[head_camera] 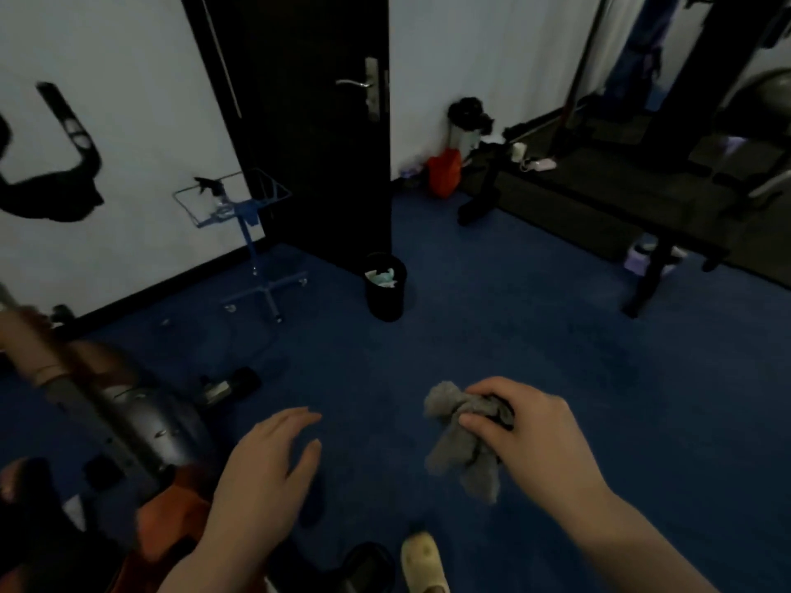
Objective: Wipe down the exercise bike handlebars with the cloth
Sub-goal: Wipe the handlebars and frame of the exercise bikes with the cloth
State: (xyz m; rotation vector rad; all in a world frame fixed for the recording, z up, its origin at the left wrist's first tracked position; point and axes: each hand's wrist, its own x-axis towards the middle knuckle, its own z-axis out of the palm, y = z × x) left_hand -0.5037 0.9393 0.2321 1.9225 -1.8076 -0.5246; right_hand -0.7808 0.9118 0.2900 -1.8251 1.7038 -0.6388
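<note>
My right hand point(520, 438) is closed around a crumpled grey cloth point(460, 442), which hangs below my fingers over the blue floor. My left hand point(267, 468) is held out flat with its fingers apart and holds nothing. The exercise bike's black handlebars point(70, 134) curve up at the far left edge, well away from both hands. Its grey and orange frame point(141, 425) slants down past my left hand, on the left side.
A black waste bin point(385, 286) stands on the blue carpet by a dark door point(308, 122). A blue wheeled stand point(252, 233) is by the wall. A black bench point(599, 199) fills the right. My slippered foot point(423, 558) is at the bottom.
</note>
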